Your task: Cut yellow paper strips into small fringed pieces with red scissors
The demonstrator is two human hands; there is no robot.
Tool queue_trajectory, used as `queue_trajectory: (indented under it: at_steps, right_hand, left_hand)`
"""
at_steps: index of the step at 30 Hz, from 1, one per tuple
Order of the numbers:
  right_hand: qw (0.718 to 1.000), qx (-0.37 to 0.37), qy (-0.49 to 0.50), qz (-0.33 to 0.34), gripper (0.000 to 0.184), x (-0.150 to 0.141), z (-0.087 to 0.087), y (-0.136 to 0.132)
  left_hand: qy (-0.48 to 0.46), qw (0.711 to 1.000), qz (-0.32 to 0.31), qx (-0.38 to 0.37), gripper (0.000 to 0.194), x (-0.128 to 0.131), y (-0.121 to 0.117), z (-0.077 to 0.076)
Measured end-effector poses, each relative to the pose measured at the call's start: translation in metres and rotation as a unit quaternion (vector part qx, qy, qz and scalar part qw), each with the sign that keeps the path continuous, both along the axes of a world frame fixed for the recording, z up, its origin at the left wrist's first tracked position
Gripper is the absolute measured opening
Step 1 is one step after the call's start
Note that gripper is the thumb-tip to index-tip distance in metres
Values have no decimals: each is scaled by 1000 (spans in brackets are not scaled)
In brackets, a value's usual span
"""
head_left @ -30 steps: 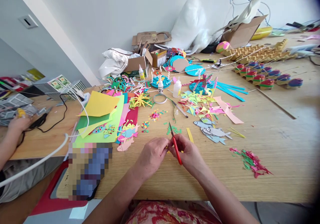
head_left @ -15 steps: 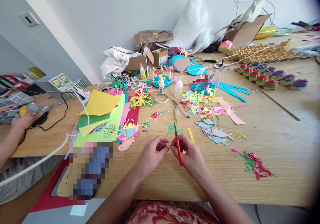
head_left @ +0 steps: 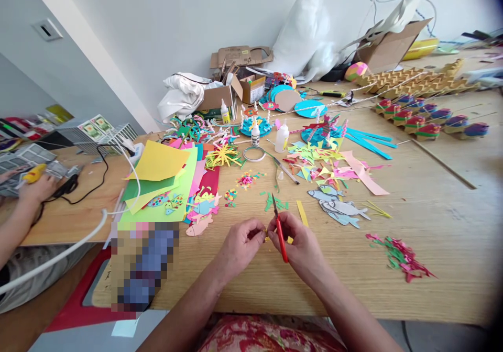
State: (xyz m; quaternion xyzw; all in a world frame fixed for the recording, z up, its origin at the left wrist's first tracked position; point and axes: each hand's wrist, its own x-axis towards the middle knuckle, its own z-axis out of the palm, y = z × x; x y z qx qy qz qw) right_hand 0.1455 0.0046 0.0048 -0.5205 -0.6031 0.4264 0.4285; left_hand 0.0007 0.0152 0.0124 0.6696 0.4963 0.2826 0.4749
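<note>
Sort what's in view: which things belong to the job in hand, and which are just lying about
Probably the job:
red-handled scissors in the right hand
yellow strip
small yellow scraps close by

Probably lying about:
egg-carton trays
white bundle
wooden stick

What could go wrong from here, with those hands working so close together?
The left hand has its fingertips close to the red scissors held in the right hand, so a careless turn of the blades might nick a finger. The small yellow bits by the hands could get brushed about and mix with the green scraps just beyond.
</note>
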Motion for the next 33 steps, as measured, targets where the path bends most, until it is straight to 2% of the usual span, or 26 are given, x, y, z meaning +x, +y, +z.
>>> queue_trajectory:
  at_steps: [7,12,21,27,33]
  right_hand:
    - [1000,6,-21,-12,8,-2,4,-1]
    - [994,4,-84,66,17,9,9,-11]
    - [979,-3,-177,100,24,15,5,-24]
    - [978,11,-187,95,24,14,8,-22]
    - [974,24,-210,81,23,14,5,-24]
  left_hand:
    - [-8,1000,6,17,18,2,-3,3]
    - [-74,997,22,4,15,-4,0,6]
    - [-111,993,30,7,17,-4,1,18]
    - [-109,994,10,-2,17,-4,-1,15]
    - [-96,995,4,8,17,-4,-1,16]
